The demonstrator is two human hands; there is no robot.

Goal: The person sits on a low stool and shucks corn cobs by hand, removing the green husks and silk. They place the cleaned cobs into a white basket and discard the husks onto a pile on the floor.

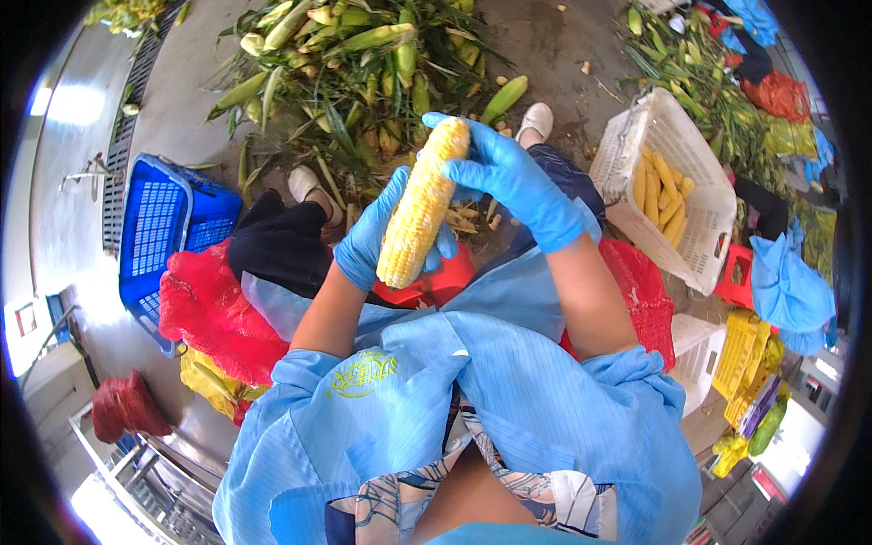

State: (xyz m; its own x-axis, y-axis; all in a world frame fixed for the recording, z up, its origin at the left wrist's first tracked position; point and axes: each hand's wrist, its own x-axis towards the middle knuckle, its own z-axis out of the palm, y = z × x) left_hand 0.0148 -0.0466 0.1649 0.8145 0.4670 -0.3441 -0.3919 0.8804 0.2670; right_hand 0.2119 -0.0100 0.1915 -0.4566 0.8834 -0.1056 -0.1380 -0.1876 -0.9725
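Observation:
A husked ear of corn point(423, 204), pale yellow and bare of leaves, is held up in front of me between both hands, tilted with its upper end to the right. My left hand point(374, 229), in a blue glove, wraps its lower part, fingertips showing on the right side. Gripping the upper part from the right is my right hand point(513, 173), also blue-gloved, with a finger behind the top end. Beyond the hands, a large heap of corn in green husks point(363, 64) lies on the floor.
To the right, a white crate point(704, 245) contains several husked ears point(663, 195). A blue crate point(154, 227) stands at the left. Red mesh sacks point(209, 304) lie beside me. Farther right are other people in blue point(792, 282) and more husks point(690, 91).

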